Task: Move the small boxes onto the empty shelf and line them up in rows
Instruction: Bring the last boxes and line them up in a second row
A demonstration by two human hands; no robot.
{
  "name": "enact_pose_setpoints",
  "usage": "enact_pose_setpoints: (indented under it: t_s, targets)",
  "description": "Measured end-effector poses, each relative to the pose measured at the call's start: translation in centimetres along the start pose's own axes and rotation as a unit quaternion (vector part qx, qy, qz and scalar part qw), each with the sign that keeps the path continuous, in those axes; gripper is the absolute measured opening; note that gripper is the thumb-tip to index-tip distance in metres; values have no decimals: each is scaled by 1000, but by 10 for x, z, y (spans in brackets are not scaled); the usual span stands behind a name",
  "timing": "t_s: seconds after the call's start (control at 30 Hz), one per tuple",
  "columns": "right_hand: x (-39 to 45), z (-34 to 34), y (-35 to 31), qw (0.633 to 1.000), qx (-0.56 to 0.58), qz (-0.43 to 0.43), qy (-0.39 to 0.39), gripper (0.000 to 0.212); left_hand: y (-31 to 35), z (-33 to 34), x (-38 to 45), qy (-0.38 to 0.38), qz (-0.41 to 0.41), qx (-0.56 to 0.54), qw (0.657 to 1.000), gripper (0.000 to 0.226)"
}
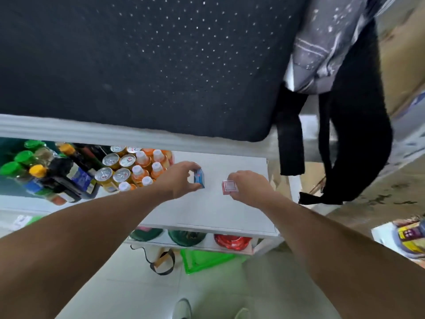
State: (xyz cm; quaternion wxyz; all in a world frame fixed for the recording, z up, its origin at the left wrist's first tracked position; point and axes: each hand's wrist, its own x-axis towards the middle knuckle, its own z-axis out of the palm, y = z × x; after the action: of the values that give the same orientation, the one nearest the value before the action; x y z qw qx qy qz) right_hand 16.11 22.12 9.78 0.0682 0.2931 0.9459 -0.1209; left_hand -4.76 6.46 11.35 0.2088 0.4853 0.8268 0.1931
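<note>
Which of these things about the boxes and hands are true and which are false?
1. The left hand holds a blue box. True.
2. The right hand holds a green box. False: it holds a red box.
3. Rows of boxes already fill the white shelf. False: only the two held boxes show over it.
4. Cans stand left of the left hand. True.

Single head-worn wide view, looking steeply down, close over white shelf [230,210], both forearms reaching forward
</note>
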Motion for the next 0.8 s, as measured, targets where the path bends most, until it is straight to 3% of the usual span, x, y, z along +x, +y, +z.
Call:
enact_pose_setpoints:
  t_s: [0.33,0.47,0.8]
  targets:
    - [-83,-11,-27,999,-29,6,39,37,20,-4,-67,-13,23,28,999,66]
    - [-125,-7,-48,996,-18,62,65,40,28,5,-84,-39,84,24,995,66]
    - [-243,26,-86,979,-5,200,38,30,53,37,-148,-128,189,21,973,63]
